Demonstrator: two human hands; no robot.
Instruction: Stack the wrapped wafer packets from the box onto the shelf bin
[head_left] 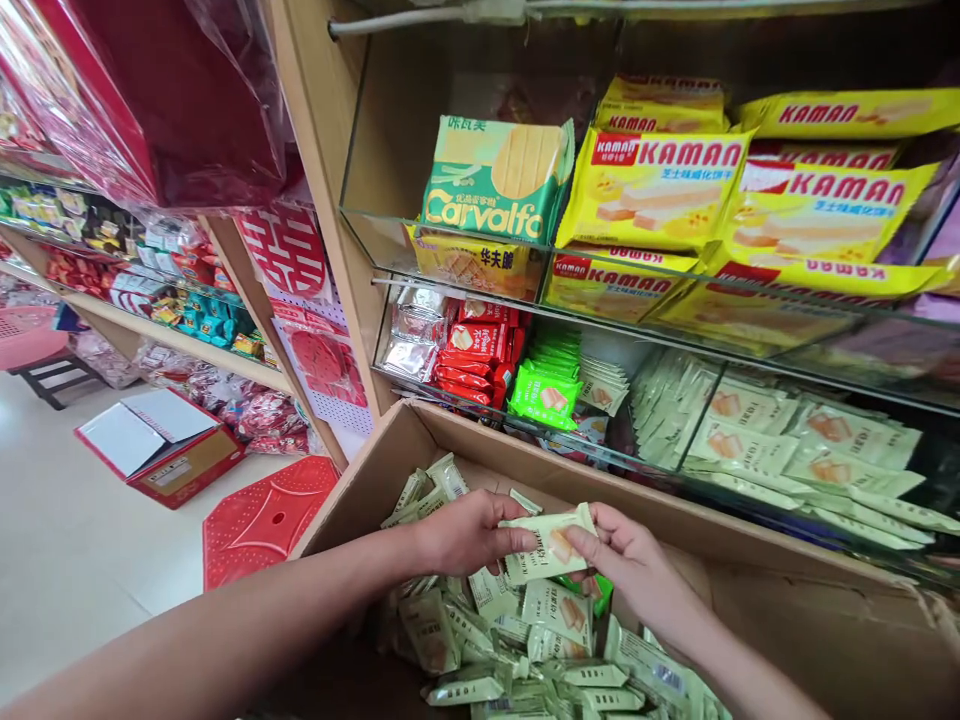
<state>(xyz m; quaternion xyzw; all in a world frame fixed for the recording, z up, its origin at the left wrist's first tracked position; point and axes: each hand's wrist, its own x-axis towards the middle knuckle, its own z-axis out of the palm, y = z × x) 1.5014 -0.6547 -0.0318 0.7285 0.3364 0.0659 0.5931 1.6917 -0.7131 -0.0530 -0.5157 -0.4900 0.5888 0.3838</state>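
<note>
A pale green snack packet (551, 548) with a picture of a biscuit or cake on it is held between my two hands. My left hand (471, 530) pinches its left end, thumb on top. On its right end, my right hand (619, 545) grips with the thumb across the front. Below them, a large cardboard box (810, 620) holds many loose packets of the same pale green kind (559, 612). A bright green packet (600, 592) shows partly beneath my right hand.
Ahead stands a shelf with yellow wafer packs (652, 190), a green biscuit pack (499, 180), red packets (476, 345) and pale green packets (750, 420) behind clear edges. At left are a red plastic stool (270, 520), a red-and-white carton (161, 445) and a wooden shelf upright (315, 180).
</note>
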